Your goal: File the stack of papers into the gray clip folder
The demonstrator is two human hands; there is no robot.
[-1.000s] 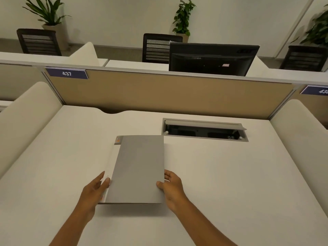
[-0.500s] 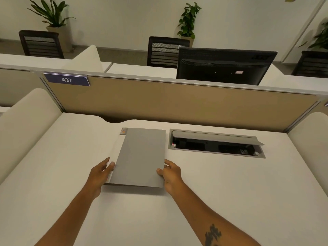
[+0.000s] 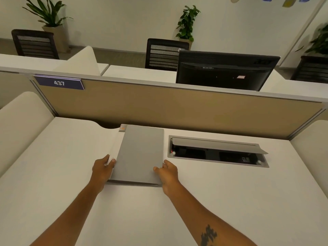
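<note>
The gray clip folder (image 3: 140, 153) lies shut on the white desk (image 3: 221, 201), its far end near the partition. White paper edges (image 3: 115, 146) stick out along its left side, with an orange-marked corner at the far left. My left hand (image 3: 102, 170) grips the folder's near left edge where the papers show. My right hand (image 3: 167, 174) holds the near right corner, thumb on the cover. The near edge looks slightly raised off the desk.
An open cable tray (image 3: 218, 151) with a raised lid sits in the desk right of the folder. A tan partition (image 3: 177, 107) labelled 437 closes the far side. Cream side panels (image 3: 21, 125) flank the desk. A black monitor (image 3: 225, 70) stands beyond.
The folder has slid away from me toward the partition with both hands on its near corners. The camera has tipped up and my arms have stretched out.
</note>
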